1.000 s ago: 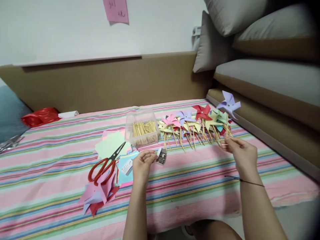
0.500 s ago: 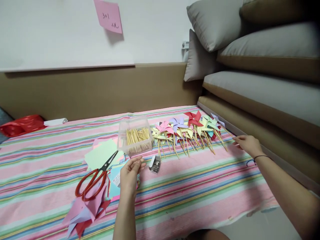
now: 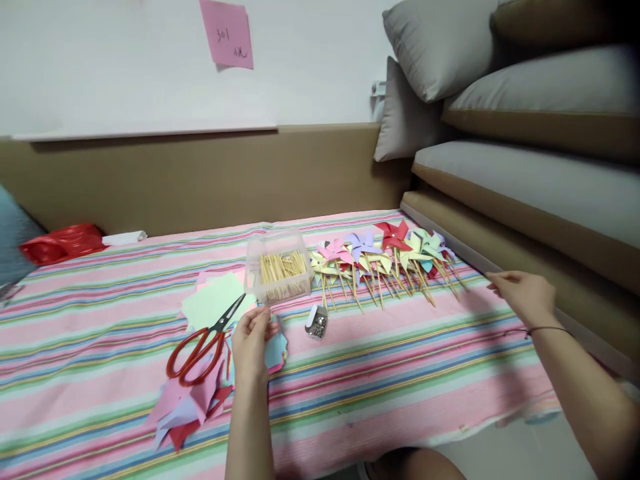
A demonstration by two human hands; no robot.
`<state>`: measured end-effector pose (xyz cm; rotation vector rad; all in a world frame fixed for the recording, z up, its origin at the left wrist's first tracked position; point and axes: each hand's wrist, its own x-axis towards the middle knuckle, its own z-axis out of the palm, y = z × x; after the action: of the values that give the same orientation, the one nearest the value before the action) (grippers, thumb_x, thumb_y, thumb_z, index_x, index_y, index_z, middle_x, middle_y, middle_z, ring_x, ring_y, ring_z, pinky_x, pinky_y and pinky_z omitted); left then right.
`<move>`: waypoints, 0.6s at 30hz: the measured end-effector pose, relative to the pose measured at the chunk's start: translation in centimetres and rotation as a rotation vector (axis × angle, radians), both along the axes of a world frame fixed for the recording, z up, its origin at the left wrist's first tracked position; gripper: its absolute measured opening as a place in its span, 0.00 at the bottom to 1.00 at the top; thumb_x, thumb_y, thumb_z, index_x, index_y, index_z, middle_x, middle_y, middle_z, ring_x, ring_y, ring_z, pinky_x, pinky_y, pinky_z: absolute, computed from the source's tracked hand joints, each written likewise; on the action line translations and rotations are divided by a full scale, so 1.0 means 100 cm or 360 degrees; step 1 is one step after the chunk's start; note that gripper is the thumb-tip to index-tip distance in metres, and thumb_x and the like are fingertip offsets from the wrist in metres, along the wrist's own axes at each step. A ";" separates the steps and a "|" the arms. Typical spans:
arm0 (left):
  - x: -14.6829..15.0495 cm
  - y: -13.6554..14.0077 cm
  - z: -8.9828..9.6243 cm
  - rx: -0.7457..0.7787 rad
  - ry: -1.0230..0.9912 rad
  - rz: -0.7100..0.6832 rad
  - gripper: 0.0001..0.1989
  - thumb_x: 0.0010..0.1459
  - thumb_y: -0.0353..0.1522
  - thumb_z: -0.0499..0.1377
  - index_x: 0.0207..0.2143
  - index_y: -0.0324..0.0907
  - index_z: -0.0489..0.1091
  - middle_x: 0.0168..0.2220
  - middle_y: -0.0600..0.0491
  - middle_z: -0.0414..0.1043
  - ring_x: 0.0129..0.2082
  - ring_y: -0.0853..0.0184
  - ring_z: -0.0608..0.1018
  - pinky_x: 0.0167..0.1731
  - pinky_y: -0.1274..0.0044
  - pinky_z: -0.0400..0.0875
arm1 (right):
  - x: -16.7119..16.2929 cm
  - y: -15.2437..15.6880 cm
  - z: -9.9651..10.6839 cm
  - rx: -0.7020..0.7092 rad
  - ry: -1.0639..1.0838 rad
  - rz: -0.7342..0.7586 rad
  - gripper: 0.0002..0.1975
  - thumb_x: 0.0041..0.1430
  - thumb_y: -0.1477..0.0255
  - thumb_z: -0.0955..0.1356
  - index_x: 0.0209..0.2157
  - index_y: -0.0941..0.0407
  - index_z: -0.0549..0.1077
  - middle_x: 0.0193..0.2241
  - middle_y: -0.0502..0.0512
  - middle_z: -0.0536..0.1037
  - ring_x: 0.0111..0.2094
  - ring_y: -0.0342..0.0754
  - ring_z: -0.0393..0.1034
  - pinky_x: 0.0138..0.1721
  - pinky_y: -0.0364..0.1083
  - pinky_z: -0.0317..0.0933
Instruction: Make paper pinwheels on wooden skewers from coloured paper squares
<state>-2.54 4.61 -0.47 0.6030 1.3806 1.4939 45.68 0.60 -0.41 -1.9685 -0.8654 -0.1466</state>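
A striped cloth (image 3: pixel 380 373) spreads under everything, walled in on the right by stacked cushions (image 3: pixel 525 180), and the pinwheels (image 3: pixel 361 245) lie overlapping in a row between those and the clear box (image 3: pixel 253 267) of sticks (image 3: pixel 283 268). The right hand (image 3: pixel 523 293) hangs just beyond the row, the left hand (image 3: pixel 253 337) over the blue paper (image 3: pixel 277 351), fingers drawn together on both, though whether either grip pinches anything I can't tell. I'd handle each pinwheel by its stem to spare the blades, minding the cushions crowding the right, plus the little case (image 3: pixel 317 322) and scissors (image 3: pixel 220 325) near the left.
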 end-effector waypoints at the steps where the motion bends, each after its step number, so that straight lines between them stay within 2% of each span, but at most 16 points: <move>1: -0.004 -0.001 0.000 0.0024 -0.0011 0.0084 0.17 0.35 0.34 0.67 0.31 0.37 0.71 0.20 0.60 0.69 0.19 0.74 0.72 0.25 0.80 0.69 | -0.009 -0.006 0.005 -0.0018 0.0071 0.0031 0.08 0.41 0.72 0.74 0.15 0.59 0.76 0.11 0.56 0.73 0.14 0.48 0.67 0.23 0.47 0.59; 2: -0.009 -0.002 -0.001 0.0059 -0.0019 0.0174 0.16 0.35 0.33 0.67 0.30 0.38 0.71 0.19 0.60 0.68 0.18 0.75 0.71 0.24 0.80 0.68 | -0.023 -0.010 0.009 0.0006 0.0149 0.0059 0.07 0.44 0.69 0.73 0.20 0.59 0.78 0.14 0.57 0.75 0.16 0.48 0.70 0.24 0.47 0.61; 4: -0.019 -0.004 -0.003 0.0145 -0.0023 0.0318 0.15 0.35 0.32 0.66 0.29 0.38 0.71 0.18 0.61 0.68 0.18 0.75 0.70 0.24 0.80 0.68 | -0.063 -0.017 0.015 0.0352 0.0401 0.0129 0.08 0.44 0.68 0.73 0.26 0.58 0.79 0.19 0.57 0.77 0.20 0.49 0.72 0.27 0.48 0.66; 6: -0.027 -0.006 -0.006 0.0205 0.0034 0.0421 0.14 0.35 0.33 0.66 0.27 0.37 0.72 0.19 0.59 0.69 0.20 0.74 0.72 0.26 0.80 0.69 | -0.121 -0.020 0.018 0.0566 0.0455 0.0374 0.10 0.47 0.67 0.71 0.31 0.58 0.79 0.25 0.58 0.79 0.24 0.49 0.74 0.33 0.50 0.69; 8: -0.034 -0.008 -0.009 0.0222 0.0157 0.0408 0.14 0.36 0.35 0.66 0.27 0.36 0.73 0.20 0.56 0.71 0.22 0.71 0.74 0.28 0.78 0.70 | -0.190 -0.021 0.017 0.0469 0.0562 0.0732 0.11 0.52 0.66 0.69 0.35 0.57 0.78 0.28 0.57 0.80 0.28 0.49 0.76 0.37 0.51 0.71; 9: -0.036 -0.009 -0.011 0.0221 0.0254 0.0358 0.14 0.38 0.36 0.66 0.28 0.36 0.74 0.22 0.54 0.73 0.24 0.69 0.76 0.30 0.76 0.71 | -0.224 -0.020 0.014 0.0359 0.0598 0.0998 0.11 0.54 0.67 0.68 0.36 0.56 0.78 0.29 0.57 0.81 0.30 0.49 0.77 0.37 0.51 0.71; 11: -0.040 -0.011 -0.014 0.0186 0.0539 0.0182 0.14 0.42 0.37 0.63 0.30 0.36 0.75 0.26 0.51 0.76 0.27 0.66 0.77 0.33 0.74 0.72 | -0.287 -0.016 0.003 0.0159 0.0523 0.1446 0.10 0.56 0.69 0.66 0.36 0.55 0.78 0.33 0.56 0.82 0.34 0.50 0.77 0.39 0.51 0.71; 12: -0.043 -0.013 -0.015 0.0157 0.0618 0.0129 0.13 0.43 0.36 0.63 0.31 0.37 0.75 0.25 0.50 0.76 0.27 0.65 0.77 0.33 0.73 0.72 | -0.312 -0.013 -0.004 0.0082 0.0475 0.1594 0.09 0.56 0.70 0.66 0.36 0.55 0.78 0.34 0.56 0.82 0.35 0.50 0.77 0.38 0.50 0.71; 14: -0.048 -0.015 -0.018 0.0100 0.0763 0.0056 0.10 0.46 0.35 0.62 0.30 0.38 0.76 0.25 0.49 0.76 0.27 0.64 0.77 0.34 0.71 0.71 | -0.350 -0.005 -0.020 -0.0011 0.0287 0.1856 0.08 0.56 0.73 0.66 0.35 0.55 0.78 0.35 0.57 0.82 0.37 0.51 0.77 0.40 0.50 0.71; 16: -0.054 -0.018 -0.020 0.0067 0.0875 0.0035 0.07 0.48 0.33 0.60 0.29 0.40 0.76 0.27 0.49 0.76 0.30 0.62 0.77 0.38 0.70 0.70 | -0.371 0.003 -0.037 -0.0110 0.0012 0.1978 0.08 0.55 0.77 0.66 0.34 0.55 0.78 0.36 0.57 0.81 0.40 0.52 0.76 0.43 0.51 0.70; 18: -0.059 -0.020 -0.022 0.0035 0.1026 -0.0008 0.07 0.49 0.32 0.60 0.31 0.41 0.75 0.31 0.48 0.77 0.36 0.60 0.77 0.41 0.69 0.68 | -0.382 0.008 -0.050 -0.0194 -0.0113 0.2034 0.08 0.53 0.78 0.68 0.33 0.55 0.78 0.38 0.58 0.81 0.41 0.53 0.76 0.46 0.53 0.68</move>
<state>-8.47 2.61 -2.67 1.1698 1.8374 1.3638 7.49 1.36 -5.39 -1.1827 -2.0173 0.5879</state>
